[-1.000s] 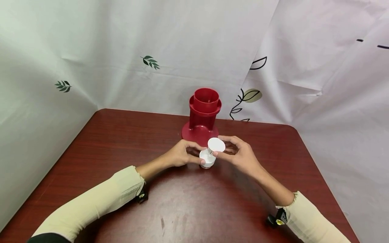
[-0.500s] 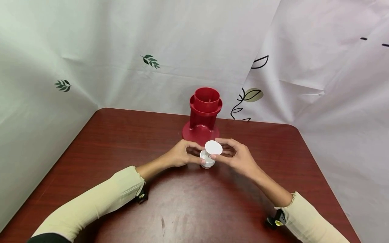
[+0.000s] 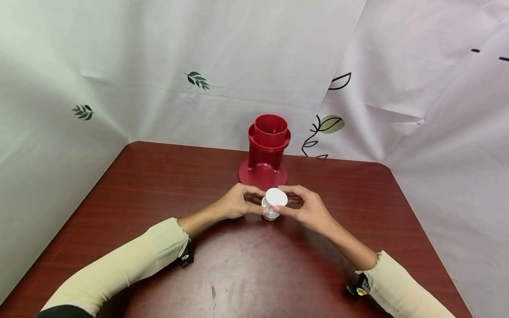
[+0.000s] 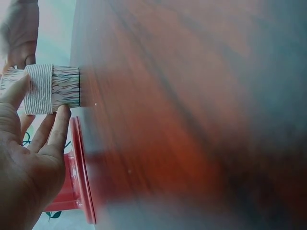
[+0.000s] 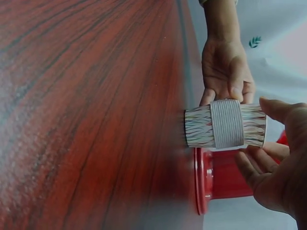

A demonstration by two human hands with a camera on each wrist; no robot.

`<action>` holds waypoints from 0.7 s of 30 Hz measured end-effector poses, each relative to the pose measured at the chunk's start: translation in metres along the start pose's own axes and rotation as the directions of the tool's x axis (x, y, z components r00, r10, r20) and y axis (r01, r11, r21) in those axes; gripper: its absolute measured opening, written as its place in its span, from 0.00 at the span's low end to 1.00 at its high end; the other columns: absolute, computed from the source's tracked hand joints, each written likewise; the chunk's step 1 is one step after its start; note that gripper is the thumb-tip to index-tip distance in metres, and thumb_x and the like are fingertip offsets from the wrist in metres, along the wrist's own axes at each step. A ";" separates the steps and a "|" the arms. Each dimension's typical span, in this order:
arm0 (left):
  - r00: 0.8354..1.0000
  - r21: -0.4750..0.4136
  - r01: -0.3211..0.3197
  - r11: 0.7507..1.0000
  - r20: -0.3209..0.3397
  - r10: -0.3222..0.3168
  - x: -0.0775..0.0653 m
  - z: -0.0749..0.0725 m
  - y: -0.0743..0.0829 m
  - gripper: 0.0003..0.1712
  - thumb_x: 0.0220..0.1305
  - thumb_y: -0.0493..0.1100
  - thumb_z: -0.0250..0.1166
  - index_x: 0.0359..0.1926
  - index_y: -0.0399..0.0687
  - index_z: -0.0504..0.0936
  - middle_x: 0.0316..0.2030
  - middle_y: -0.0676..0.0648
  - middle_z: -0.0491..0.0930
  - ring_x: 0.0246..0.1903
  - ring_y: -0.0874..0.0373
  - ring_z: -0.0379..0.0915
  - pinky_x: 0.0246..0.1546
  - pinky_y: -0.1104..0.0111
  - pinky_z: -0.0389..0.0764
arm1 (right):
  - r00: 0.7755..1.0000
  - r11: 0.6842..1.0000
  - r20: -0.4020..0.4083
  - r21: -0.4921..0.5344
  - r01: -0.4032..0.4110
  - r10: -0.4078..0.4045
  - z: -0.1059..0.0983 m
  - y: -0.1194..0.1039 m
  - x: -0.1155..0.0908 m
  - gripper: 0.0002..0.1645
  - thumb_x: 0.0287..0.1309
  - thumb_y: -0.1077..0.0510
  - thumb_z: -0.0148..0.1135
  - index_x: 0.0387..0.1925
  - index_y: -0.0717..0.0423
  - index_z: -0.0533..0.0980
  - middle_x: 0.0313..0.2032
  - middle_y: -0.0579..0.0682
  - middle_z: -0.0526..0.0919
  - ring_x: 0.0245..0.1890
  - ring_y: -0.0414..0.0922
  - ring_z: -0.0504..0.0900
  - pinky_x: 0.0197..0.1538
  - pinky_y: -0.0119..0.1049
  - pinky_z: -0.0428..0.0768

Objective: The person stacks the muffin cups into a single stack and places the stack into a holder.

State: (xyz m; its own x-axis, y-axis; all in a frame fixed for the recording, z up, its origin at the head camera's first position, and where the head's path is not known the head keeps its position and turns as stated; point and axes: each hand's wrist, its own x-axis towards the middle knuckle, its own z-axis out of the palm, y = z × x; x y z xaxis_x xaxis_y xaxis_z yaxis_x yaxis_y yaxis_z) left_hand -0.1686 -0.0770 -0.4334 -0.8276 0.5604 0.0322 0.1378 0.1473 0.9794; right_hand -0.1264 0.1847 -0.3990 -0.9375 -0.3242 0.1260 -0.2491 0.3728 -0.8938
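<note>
A small stack of white paper cups with squiggly coloured lines stands upright on the table; its lower part (image 3: 271,216) is in my left hand (image 3: 232,204), between thumb and fingers. The upper part (image 3: 276,197) shows a flat white top and seems to be turned bottom-up; my right hand (image 3: 312,211) pinches it by its sides. From the right wrist view, a ridged band of several rims (image 5: 227,124) lies between the two patterned ends. The left wrist view shows the same ridged band (image 4: 38,90), with the left thumb against it.
Just behind the cups stands a red plastic holder (image 3: 266,154) with a round base and an open tube on top. The dark red wooden table (image 3: 238,265) reaches back to a white leaf-printed curtain (image 3: 238,57).
My right hand has brought its white cups left and down onto those in the left hand, so the two parts now meet. The left hand has stayed in place.
</note>
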 end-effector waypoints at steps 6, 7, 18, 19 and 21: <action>1.000 0.017 -0.008 1.000 0.003 0.007 0.000 -0.001 0.000 0.27 0.62 0.30 0.83 0.62 0.31 0.89 0.55 0.34 0.93 0.55 0.44 0.94 0.56 0.61 0.95 | 1.000 1.000 0.009 -0.028 0.002 -0.002 0.003 0.003 0.001 0.34 0.60 0.61 0.86 0.67 0.58 0.85 0.58 0.58 0.91 0.53 0.52 0.95 0.62 0.49 0.94; 1.000 0.031 -0.011 0.999 0.003 0.011 0.000 -0.001 0.000 0.27 0.63 0.31 0.83 0.62 0.31 0.89 0.55 0.34 0.93 0.55 0.44 0.94 0.56 0.61 0.95 | 1.000 0.999 0.012 -0.032 0.006 -0.006 0.003 0.004 0.001 0.34 0.60 0.61 0.86 0.67 0.59 0.85 0.58 0.59 0.91 0.53 0.52 0.95 0.61 0.47 0.94; 1.000 0.100 -0.008 0.995 0.024 0.006 0.001 -0.002 0.004 0.30 0.64 0.34 0.84 0.67 0.37 0.89 0.58 0.37 0.93 0.56 0.45 0.94 0.60 0.62 0.94 | 0.998 0.998 0.049 -0.039 -0.048 0.050 0.005 0.008 0.000 0.37 0.61 0.57 0.87 0.70 0.55 0.83 0.63 0.57 0.91 0.57 0.53 0.95 0.61 0.42 0.94; 1.000 0.098 -0.004 0.995 0.025 0.001 0.000 -0.002 0.003 0.32 0.64 0.34 0.84 0.68 0.37 0.88 0.59 0.37 0.93 0.57 0.45 0.94 0.60 0.62 0.94 | 0.997 0.998 0.054 -0.037 -0.049 0.051 0.005 0.008 0.000 0.37 0.61 0.57 0.87 0.70 0.55 0.83 0.63 0.58 0.91 0.58 0.53 0.95 0.61 0.42 0.94; 1.000 0.097 0.002 0.995 0.030 -0.004 0.000 -0.002 0.002 0.35 0.63 0.34 0.85 0.71 0.38 0.86 0.61 0.37 0.92 0.58 0.44 0.94 0.61 0.61 0.94 | 0.997 0.998 0.057 -0.037 -0.047 0.049 0.006 0.008 0.000 0.37 0.61 0.57 0.86 0.70 0.56 0.83 0.63 0.58 0.91 0.59 0.54 0.95 0.61 0.43 0.94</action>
State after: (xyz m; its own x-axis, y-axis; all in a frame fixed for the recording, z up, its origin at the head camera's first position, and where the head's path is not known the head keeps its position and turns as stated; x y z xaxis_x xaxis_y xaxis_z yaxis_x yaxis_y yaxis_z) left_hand -0.1692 -0.0789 -0.4307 -0.8116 0.5837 0.0219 0.1886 0.2264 0.9556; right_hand -0.1269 0.1824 -0.4094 -0.9333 -0.3546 0.0573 -0.2135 0.4193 -0.8824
